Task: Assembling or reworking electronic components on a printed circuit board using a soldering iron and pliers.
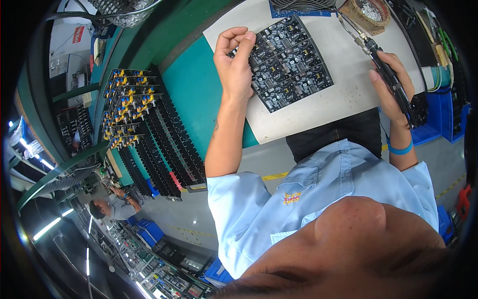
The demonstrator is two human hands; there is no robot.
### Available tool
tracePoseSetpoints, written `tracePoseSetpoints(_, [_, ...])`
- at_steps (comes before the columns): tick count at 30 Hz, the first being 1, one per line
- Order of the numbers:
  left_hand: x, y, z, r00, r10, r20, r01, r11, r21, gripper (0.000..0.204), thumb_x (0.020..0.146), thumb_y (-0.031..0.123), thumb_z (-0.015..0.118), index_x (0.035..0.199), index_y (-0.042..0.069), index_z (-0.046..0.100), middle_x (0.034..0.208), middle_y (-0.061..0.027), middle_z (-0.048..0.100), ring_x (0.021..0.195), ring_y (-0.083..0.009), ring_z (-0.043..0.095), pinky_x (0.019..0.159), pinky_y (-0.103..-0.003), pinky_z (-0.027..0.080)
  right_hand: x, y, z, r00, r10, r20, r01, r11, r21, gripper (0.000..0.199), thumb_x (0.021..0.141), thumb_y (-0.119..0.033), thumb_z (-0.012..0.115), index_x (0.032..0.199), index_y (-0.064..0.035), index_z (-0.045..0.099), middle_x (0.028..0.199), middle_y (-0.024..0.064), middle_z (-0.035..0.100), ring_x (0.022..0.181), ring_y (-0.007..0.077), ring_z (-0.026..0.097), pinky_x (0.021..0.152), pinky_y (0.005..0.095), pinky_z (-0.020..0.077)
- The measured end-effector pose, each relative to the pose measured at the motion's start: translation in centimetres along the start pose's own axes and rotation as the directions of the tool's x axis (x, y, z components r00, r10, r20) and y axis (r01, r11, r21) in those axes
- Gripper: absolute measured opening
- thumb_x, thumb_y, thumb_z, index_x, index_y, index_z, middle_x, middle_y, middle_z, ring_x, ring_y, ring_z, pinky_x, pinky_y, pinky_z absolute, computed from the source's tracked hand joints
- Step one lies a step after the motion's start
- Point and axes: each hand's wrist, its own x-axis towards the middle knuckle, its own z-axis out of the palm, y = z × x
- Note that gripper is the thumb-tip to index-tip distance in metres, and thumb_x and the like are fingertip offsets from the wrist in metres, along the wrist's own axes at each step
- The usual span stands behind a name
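A black circuit board panel, divided into several sections crowded with small parts, lies slanted on a white sheet. My left hand is closed at the panel's left edge, thumb over the top and fingers curled around its corner. In my right hand is a soldering iron with a black handle and a metal front end. Its thin tip points away from me, up beside a round pot of silvery wire shavings. The iron is apart from the panel. A blue strap circles my right wrist.
Racks of black boards stand at the left, beside stacked boards with yellow and blue parts. A wire fan guard sits at the back. Blue bins and cables are at the right. Another person works farther left.
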Motion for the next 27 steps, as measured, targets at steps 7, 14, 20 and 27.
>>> tracePoseSetpoints(7, [0.07,-0.12,0.03,1.000,-0.001,0.000,0.001,1.000,-0.008,0.022,0.090,0.009,0.068,0.110,0.001,0.062,0.089,-0.0054,0.062,0.082,-0.0103,0.057,0.078,-0.022,0.046,0.08,-0.17,0.07,1.000,0.003,-0.004,-0.003,1.000,-0.004,0.040,0.082,0.003,0.070,0.121,0.0035,0.062,0.102,0.0152,0.064,0.084,0.0214,0.060,0.075,0.0274,0.0466])
tracePoseSetpoints(14, [0.17,0.04,0.02,1.000,0.003,0.000,-0.003,1.000,0.016,0.022,0.090,0.009,0.068,0.109,0.001,0.062,0.090,-0.0056,0.062,0.083,-0.0102,0.056,0.080,-0.022,0.045,0.29,-0.29,0.11,1.000,0.002,-0.002,-0.002,1.000,0.010,0.040,0.081,0.004,0.069,0.120,0.0039,0.062,0.102,0.0147,0.064,0.083,0.0211,0.059,0.076,0.0279,0.0458])
tracePoseSetpoints(20, [-0.05,0.21,0.11,1.000,-0.003,-0.007,0.004,0.999,0.037,0.021,0.090,0.008,0.067,0.109,0.001,0.062,0.091,-0.0056,0.062,0.084,-0.0100,0.055,0.082,-0.022,0.044,0.32,-0.68,-0.09,1.000,0.007,-0.001,-0.007,1.000,0.026,0.041,0.079,0.005,0.069,0.119,0.0038,0.062,0.102,0.0142,0.064,0.082,0.0209,0.058,0.075,0.0281,0.0450])
tracePoseSetpoints(27, [-0.06,0.33,0.08,0.999,-0.045,-0.005,0.045,0.999,0.011,0.021,0.091,0.008,0.065,0.111,0.001,0.061,0.091,-0.0054,0.061,0.084,-0.0098,0.055,0.082,-0.022,0.044,0.45,-0.58,-0.08,1.000,0.014,0.002,-0.014,0.999,0.038,0.040,0.078,0.005,0.069,0.118,0.0035,0.063,0.102,0.0141,0.064,0.082,0.0212,0.058,0.075,0.0283,0.0451])
